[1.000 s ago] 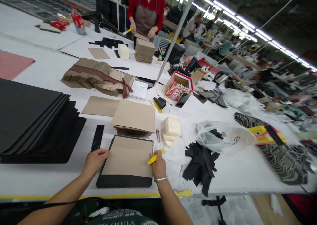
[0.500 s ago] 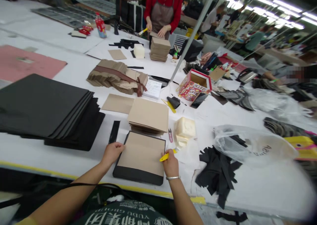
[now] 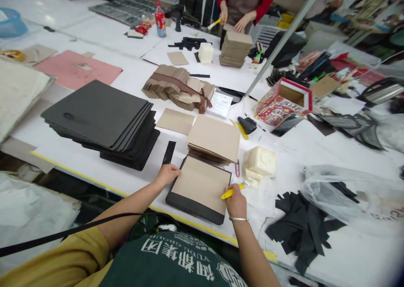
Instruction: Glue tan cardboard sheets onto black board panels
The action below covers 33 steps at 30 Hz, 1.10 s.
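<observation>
A tan board [image 3: 202, 184] lies on a black panel [image 3: 195, 209] in front of me, with a black strip of the panel bared along the near side. The fingers of my left hand [image 3: 168, 174] are pinched at the board's upper left edge. My right hand [image 3: 236, 203] is closed round the yellow handle of a brush [image 3: 232, 191], at the board's right edge. The brush's bristles point right, toward a cream-coloured block-shaped tub [image 3: 260, 160] with pale glue-like stuff about it. A stack of tan boards [image 3: 213, 137] sits just beyond the panel.
Black sheets [image 3: 101, 110] are piled at left, beside a black strip [image 3: 169, 152]. Small pink snips [image 3: 237, 168] lie near the tub. Black fabric strips [image 3: 303, 224] and a plastic bag [image 3: 334, 190] lie at right. Across the table a co-worker [image 3: 243, 9] holds another brush.
The view has swung left and down, so everything sits further right in the picture. Both hands keep nearly the same places at the board, the brush still in my right hand.
</observation>
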Available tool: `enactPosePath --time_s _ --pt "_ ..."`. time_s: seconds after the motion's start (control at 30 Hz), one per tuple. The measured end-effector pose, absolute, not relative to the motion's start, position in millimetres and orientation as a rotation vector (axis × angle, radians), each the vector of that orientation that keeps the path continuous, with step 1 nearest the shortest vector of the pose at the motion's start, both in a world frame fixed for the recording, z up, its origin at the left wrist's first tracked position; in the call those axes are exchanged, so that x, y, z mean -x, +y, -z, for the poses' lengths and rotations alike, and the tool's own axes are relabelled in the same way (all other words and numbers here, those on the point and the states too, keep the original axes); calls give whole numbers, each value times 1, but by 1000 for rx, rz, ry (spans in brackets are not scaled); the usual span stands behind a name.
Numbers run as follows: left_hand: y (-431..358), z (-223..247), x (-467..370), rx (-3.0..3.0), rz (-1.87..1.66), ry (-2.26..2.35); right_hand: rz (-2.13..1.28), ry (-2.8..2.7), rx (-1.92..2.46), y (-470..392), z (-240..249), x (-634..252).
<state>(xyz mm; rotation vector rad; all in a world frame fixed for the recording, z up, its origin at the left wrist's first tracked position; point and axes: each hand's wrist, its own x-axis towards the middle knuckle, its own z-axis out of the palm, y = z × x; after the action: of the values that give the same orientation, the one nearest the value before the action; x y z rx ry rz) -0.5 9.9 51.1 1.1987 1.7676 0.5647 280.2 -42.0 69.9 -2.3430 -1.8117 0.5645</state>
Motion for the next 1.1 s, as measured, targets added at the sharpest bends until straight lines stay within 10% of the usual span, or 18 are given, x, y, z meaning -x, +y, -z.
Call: enactPosePath --time_s 0.57,1.1 --pt "3 -68 -25 -2714 -159 1156 -469 -2022 2432 -41 -86 -276" --pt "-29 -49 -58 -2604 -373 1478 -182 -1934 1809 -49 -37 -258"
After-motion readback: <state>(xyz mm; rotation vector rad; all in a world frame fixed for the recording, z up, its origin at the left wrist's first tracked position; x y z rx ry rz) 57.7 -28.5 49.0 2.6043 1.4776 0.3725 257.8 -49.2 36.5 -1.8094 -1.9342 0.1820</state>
